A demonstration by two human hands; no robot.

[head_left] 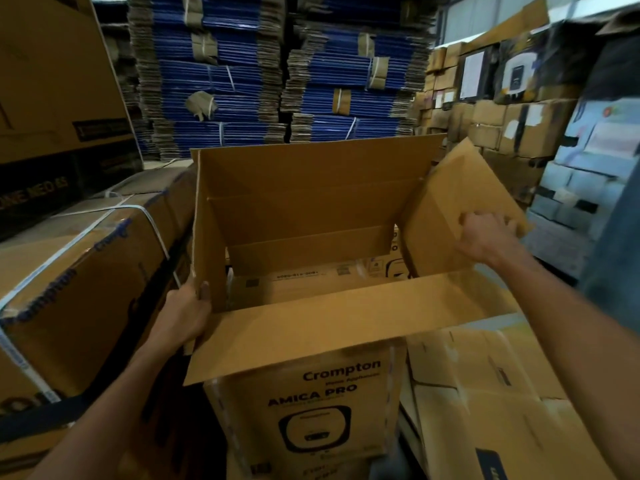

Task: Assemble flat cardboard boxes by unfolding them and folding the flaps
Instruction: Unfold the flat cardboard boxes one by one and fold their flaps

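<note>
Box (304,403) stood unfolded, top flaps open. Left hand (187,313) clamped left flap (207,237); right hand (485,233) clamped right flap (446,202). Folding remained.

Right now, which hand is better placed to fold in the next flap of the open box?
The right hand, probably. It already grips the right side flap, which is tilted outward and free to swing in. The left hand steadies the box by its left flap.

The open box (311,403) at lower centre reads "Crompton" and "AMICA PRO"; the strapped carton (79,278) at left also shows "Crompton".
</note>
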